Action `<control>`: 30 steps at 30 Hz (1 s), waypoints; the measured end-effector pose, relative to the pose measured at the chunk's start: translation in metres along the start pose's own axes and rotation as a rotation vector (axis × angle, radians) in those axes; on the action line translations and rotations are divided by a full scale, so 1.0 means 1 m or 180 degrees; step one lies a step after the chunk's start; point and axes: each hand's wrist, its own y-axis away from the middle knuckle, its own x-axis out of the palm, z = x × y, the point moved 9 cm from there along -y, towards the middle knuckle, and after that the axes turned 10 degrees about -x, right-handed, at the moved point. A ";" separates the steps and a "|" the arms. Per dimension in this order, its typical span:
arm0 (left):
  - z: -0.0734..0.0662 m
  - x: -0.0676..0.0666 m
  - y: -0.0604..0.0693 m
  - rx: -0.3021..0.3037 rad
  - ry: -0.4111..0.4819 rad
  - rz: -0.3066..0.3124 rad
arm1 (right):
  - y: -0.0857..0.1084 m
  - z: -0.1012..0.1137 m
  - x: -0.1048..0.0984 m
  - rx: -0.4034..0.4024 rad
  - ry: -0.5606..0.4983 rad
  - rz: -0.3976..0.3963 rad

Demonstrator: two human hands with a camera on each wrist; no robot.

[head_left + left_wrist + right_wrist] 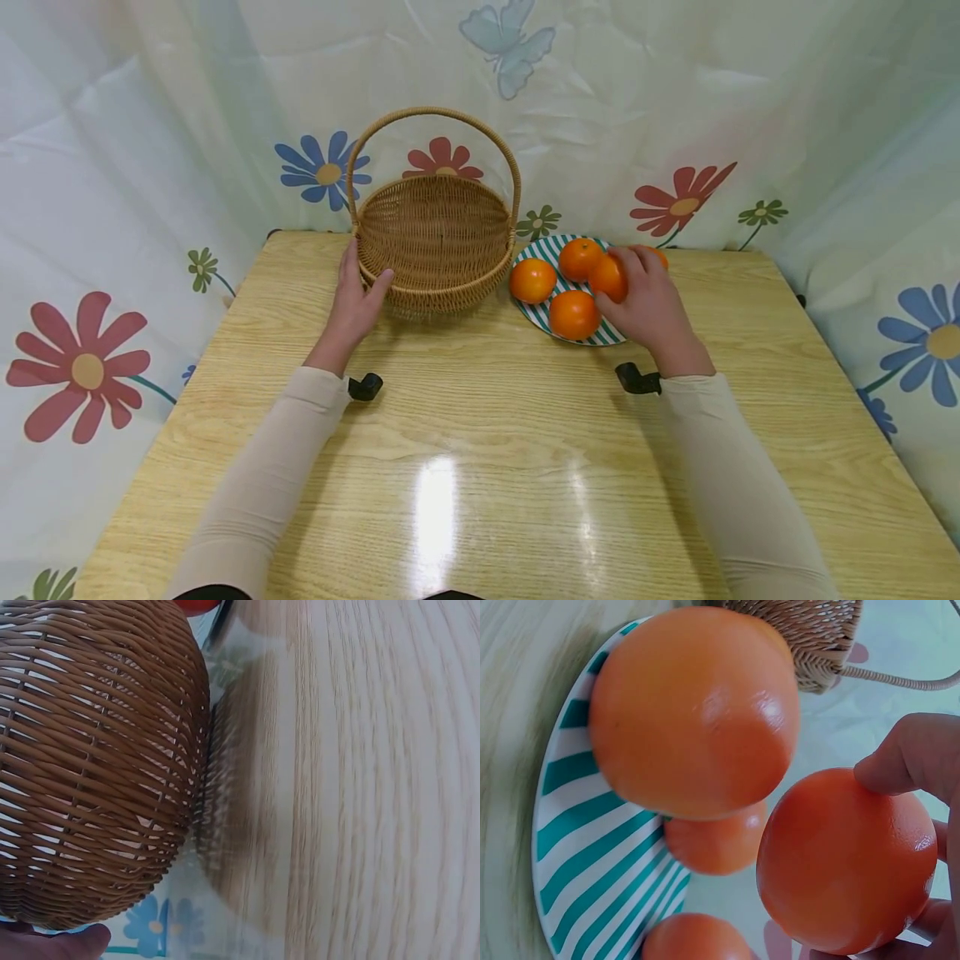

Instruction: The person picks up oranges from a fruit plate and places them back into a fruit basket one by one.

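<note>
My right hand (651, 304) holds an orange (847, 862) over the striped plate, with the thumb on one side and the fingers round the other. Other oranges (575, 315) lie on the green-and-white plate (559, 776); one sits partly hidden behind the hand. A wicker basket (435, 233) with a tall arched handle stands left of the plate, and no fruit shows inside it. My left hand (354, 304) rests against the basket's left side, thumb near the rim and fingers extended. In the left wrist view, only fingertips (86, 941) show beside the basket's woven wall (97, 750).
The wooden table (495, 408) extends in front of both arms. Right behind the basket and plate hangs a flowered curtain (592, 150), which also closes in the sides. Black wrist camera mounts (637, 379) stick out inward from the wrists.
</note>
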 end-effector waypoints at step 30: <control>0.002 0.002 0.000 0.0012 0.0215 -0.0079 | -0.040 0.061 0.002 -0.0138 -0.0229 -0.0017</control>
